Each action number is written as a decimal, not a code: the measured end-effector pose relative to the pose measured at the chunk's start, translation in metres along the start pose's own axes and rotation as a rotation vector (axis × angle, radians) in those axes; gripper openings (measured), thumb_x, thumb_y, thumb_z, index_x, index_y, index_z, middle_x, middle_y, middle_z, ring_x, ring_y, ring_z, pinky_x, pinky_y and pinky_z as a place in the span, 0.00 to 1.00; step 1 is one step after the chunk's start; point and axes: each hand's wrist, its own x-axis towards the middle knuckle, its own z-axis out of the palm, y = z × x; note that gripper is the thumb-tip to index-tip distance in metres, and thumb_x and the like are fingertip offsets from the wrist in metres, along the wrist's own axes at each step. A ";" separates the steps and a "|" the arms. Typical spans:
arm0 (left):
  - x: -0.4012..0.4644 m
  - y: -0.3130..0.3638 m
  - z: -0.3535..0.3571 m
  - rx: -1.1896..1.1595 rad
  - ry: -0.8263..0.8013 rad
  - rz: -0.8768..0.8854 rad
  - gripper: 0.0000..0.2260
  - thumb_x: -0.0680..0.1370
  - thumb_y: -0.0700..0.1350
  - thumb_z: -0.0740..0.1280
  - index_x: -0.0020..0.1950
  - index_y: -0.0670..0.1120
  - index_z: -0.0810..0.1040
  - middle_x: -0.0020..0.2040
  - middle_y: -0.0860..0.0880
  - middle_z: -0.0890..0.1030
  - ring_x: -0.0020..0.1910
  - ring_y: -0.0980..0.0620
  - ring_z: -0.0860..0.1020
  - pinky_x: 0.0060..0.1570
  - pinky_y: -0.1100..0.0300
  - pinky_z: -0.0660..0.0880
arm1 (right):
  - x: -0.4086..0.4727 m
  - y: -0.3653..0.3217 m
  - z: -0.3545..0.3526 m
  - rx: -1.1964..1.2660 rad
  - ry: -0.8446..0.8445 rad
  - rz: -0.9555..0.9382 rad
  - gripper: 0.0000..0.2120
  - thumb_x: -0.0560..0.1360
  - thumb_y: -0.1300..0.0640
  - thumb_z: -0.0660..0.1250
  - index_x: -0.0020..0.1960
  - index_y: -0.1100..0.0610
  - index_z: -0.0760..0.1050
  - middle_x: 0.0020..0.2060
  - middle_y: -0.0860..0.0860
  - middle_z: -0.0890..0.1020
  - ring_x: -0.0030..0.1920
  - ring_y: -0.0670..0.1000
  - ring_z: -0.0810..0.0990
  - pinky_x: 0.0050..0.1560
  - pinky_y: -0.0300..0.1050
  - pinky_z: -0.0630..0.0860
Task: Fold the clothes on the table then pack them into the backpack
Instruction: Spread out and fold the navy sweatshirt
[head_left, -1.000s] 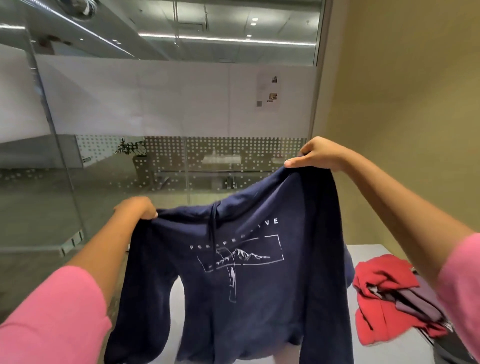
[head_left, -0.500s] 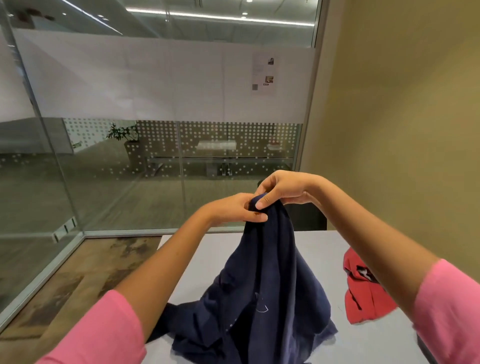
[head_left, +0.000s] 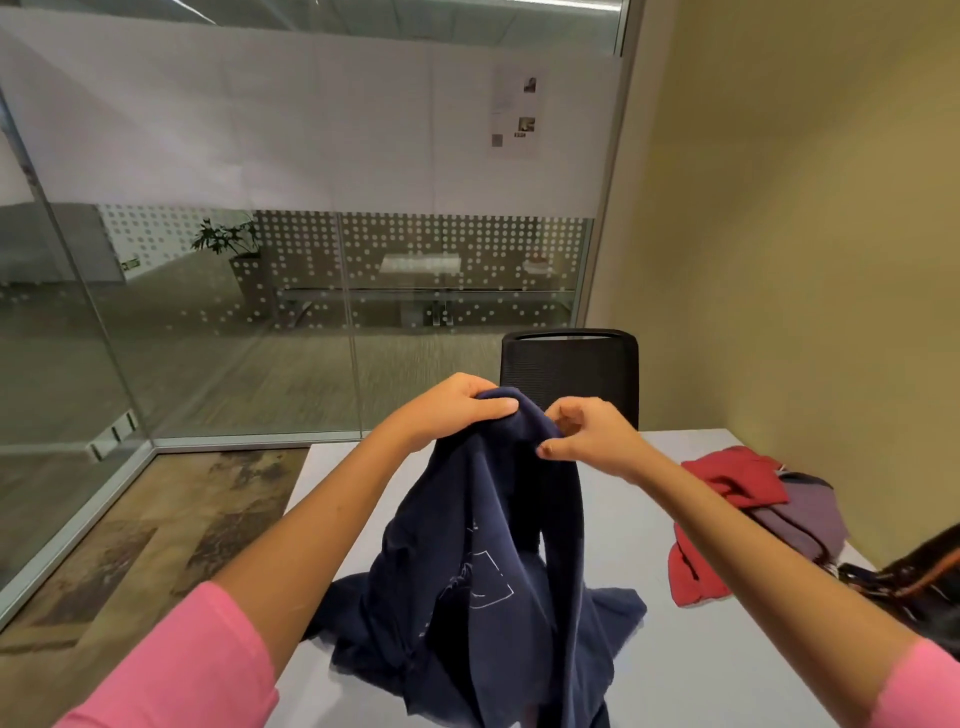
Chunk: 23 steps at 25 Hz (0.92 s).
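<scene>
A navy hoodie (head_left: 483, 571) with a white print hangs folded lengthwise above the grey table (head_left: 675, 670), its lower part bunched on the tabletop. My left hand (head_left: 457, 410) grips the top of the hoodie. Just to its right, my right hand (head_left: 582, 436) pinches the same top edge with curled fingers. A red garment (head_left: 727, 483) and a purple garment (head_left: 800, 514) lie crumpled together at the right of the table. The dark backpack (head_left: 914, 582) with orange trim shows partly at the right edge.
A black mesh chair (head_left: 571, 369) stands behind the table's far edge. Glass partitions run along the left and back. A yellow wall (head_left: 805, 260) closes the right side. Patterned carpet floor (head_left: 156, 530) lies left of the table.
My hands came together from a wide spread, folding the hoodie in half lengthwise, and lowered it so its bottom rests on the table. My right hand has shifted slightly apart from the left.
</scene>
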 end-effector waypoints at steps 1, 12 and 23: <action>-0.003 -0.002 -0.002 -0.013 0.008 0.004 0.12 0.79 0.47 0.66 0.50 0.38 0.81 0.42 0.45 0.82 0.40 0.54 0.80 0.42 0.62 0.76 | -0.005 0.011 0.008 -0.082 -0.002 0.021 0.07 0.66 0.59 0.75 0.41 0.59 0.79 0.36 0.54 0.83 0.38 0.53 0.80 0.42 0.48 0.78; -0.046 -0.046 -0.005 -0.313 0.143 -0.038 0.11 0.78 0.48 0.67 0.54 0.42 0.81 0.52 0.42 0.83 0.48 0.50 0.81 0.53 0.54 0.75 | 0.028 0.039 -0.006 -0.423 0.297 0.368 0.10 0.69 0.62 0.64 0.45 0.58 0.82 0.39 0.58 0.81 0.43 0.61 0.80 0.39 0.42 0.71; -0.103 -0.153 0.005 -0.284 0.537 -0.358 0.09 0.81 0.50 0.62 0.57 0.50 0.79 0.52 0.52 0.82 0.52 0.53 0.80 0.47 0.60 0.74 | 0.099 0.026 0.127 -0.278 -0.306 0.053 0.22 0.74 0.67 0.63 0.67 0.59 0.71 0.61 0.58 0.79 0.61 0.58 0.76 0.59 0.44 0.71</action>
